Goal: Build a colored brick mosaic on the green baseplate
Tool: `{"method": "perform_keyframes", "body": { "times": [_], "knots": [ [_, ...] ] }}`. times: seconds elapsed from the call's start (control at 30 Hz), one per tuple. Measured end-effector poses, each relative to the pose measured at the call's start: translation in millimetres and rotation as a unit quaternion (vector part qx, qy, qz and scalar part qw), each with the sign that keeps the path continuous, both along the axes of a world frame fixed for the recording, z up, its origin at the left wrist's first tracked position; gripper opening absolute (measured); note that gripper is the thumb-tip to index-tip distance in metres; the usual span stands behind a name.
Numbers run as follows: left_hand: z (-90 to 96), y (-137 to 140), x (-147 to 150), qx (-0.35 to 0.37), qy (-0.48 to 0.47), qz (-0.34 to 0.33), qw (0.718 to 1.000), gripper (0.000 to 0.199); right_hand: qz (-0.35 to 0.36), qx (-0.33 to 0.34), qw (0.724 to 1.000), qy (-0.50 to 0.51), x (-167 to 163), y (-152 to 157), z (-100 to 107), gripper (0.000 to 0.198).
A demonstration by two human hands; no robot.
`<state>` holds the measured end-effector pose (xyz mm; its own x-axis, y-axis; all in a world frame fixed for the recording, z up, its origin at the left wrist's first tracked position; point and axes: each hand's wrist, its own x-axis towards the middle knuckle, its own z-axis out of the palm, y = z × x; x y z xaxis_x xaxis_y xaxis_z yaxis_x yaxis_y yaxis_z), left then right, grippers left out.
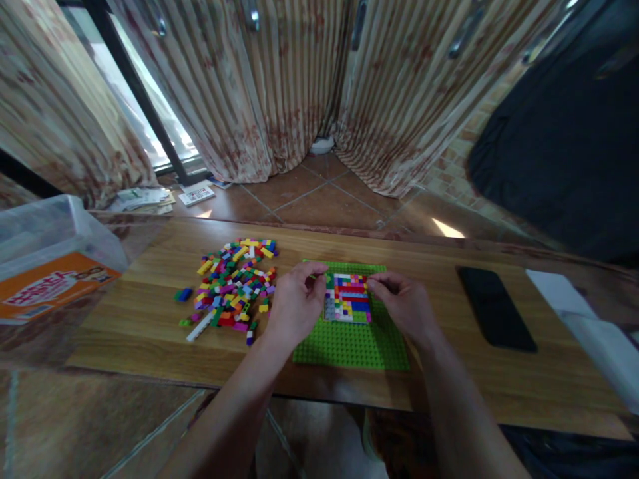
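Note:
A green studded baseplate (349, 349) lies on the wooden table, with a patch of small multicoloured bricks (348, 299) built on it. My left hand (298, 299) is at the left edge of this patch, thumb and forefinger bent toward each other at its upper left corner. Whatever is between those fingertips is too small to make out. On the other side, my right hand (403, 301) has its thumb and forefinger pinched at the upper right edge of the patch. Its fingertips hide what they hold, if anything. Left of the baseplate lies a heap of loose bricks (232, 283).
A clear plastic box (64, 233) with an orange label stands at the table's left end. To the right lie a black phone (496, 308) and white paper (562, 293). Patterned curtains (299, 86) hang beyond the table (150, 332).

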<state>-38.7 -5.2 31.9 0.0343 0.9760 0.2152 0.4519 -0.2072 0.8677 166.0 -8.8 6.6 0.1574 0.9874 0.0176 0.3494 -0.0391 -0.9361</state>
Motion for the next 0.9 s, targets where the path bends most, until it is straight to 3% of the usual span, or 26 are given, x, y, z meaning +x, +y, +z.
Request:
{"method": "perform_keyframes", "body": {
  "times": [0.33, 0.6, 0.77, 0.9],
  "knots": [
    [2.9, -4, 3, -0.001, 0.006, -0.007, 1.0, 0.019, -0.029, -0.023, 0.997, 0.068, -6, 5, -8, 0.027],
    [-0.7, -4, 8, -0.02, -0.043, -0.035, 0.998, 0.02, -0.036, -0.017, 0.999, 0.024, -7, 3, -8, 0.026],
    [-1.5, -4, 11, -0.037, -0.083, -0.038, 0.995, 0.019, -0.052, 0.058, 0.997, -0.002, -18, -10, 3, 0.025],
    [-0.6, -5, 11, -0.029, -0.086, -0.047, 0.995, 0.019, 0.018, 0.106, 0.994, -0.021, -32, -19, 13, 0.024]
  ]
}}
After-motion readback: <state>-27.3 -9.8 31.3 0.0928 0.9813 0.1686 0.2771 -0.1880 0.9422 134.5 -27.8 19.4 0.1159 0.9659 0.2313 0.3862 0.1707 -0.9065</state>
